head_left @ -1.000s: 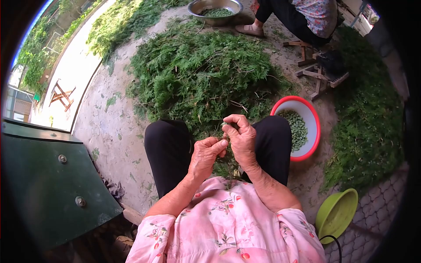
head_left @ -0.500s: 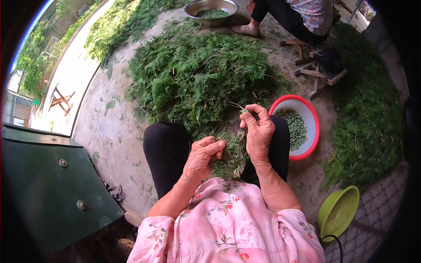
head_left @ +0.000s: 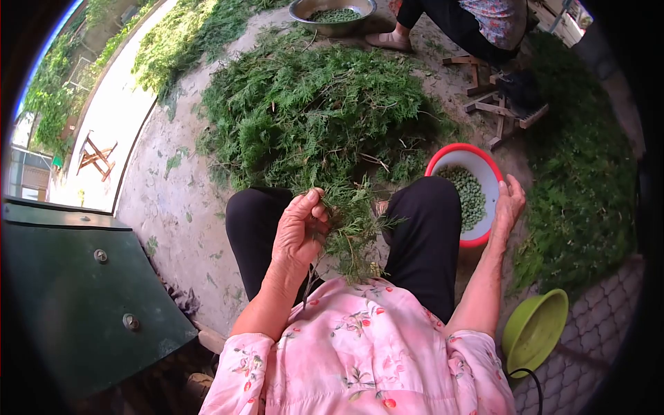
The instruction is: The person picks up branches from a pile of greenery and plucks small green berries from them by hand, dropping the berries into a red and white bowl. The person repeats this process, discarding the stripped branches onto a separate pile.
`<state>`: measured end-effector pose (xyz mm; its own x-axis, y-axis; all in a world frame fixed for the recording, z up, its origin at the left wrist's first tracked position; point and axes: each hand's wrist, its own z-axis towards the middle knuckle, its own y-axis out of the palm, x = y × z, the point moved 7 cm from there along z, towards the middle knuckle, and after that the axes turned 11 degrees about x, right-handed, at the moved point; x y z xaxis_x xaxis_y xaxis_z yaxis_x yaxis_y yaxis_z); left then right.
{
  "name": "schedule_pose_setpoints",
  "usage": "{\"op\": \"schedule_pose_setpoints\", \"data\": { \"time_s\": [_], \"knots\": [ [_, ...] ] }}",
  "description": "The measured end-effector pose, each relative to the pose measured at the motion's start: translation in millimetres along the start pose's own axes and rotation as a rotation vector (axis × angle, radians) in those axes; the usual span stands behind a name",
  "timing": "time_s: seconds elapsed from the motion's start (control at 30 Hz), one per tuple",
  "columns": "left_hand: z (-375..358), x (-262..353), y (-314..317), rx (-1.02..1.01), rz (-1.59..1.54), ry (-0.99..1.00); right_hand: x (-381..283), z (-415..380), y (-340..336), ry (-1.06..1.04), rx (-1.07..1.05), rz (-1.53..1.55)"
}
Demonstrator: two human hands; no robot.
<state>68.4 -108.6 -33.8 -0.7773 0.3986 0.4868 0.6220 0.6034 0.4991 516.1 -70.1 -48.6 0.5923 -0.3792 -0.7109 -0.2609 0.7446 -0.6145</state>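
Observation:
My left hand (head_left: 299, 228) is closed on a leafy evergreen sprig (head_left: 353, 235), which hangs between my knees over my lap. Thumb and forefinger pinch its stem end, and the rest spreads to the right. Out to the right, my right hand (head_left: 508, 207) is beside the red rim of a white basin (head_left: 492, 187); its fingers are stretched out, with nothing seen in them. Small round green cones (head_left: 467, 197) lie heaped inside that basin.
Ahead of my knees lies a large pile of cut evergreen branches (head_left: 311, 111). A metal bowl (head_left: 339, 26) of green cones stands beyond it, near a seated person (head_left: 484, 28). More greenery (head_left: 581, 187), a tilted green basin (head_left: 536, 332) and a dark green panel (head_left: 83, 297) flank me.
My right hand has moved from above my right knee to the basin's right rim, its pinch opened. My left hand has risen slightly leftward, still gripping the sprig.

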Motion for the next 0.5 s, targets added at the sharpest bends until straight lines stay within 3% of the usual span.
{"op": "schedule_pose_setpoints", "data": {
  "time_s": [0.03,0.13,0.17,0.23,0.27,0.3,0.33,0.5],
  "knots": [
    [1,1,-1,0.011,-0.026,-0.012,-12,-5,-3,0.002,-0.001,0.000],
    [7,5,2,-0.032,-0.083,-0.029,-105,-47,-7,0.071,-0.286,0.631],
    [5,8,5,-0.026,-0.080,-0.002,-120,-64,3,0.112,-0.513,0.762],
    [9,9,5,-0.032,-0.112,-0.003,-164,-110,6,0.103,-0.883,0.668],
    [11,11,5,-0.034,-0.146,-0.003,-183,-125,2,-0.230,-0.833,0.647],
    [9,12,8,-0.036,-0.139,-0.014,-208,-138,-10,-0.369,-0.718,0.638],
    [8,13,9,-0.035,-0.142,-0.010,-227,-153,-16,-0.665,-0.607,0.601],
    [7,9,13,-0.078,-0.153,-0.062,-233,-198,10,-0.783,-0.732,0.578]
  ]
}}
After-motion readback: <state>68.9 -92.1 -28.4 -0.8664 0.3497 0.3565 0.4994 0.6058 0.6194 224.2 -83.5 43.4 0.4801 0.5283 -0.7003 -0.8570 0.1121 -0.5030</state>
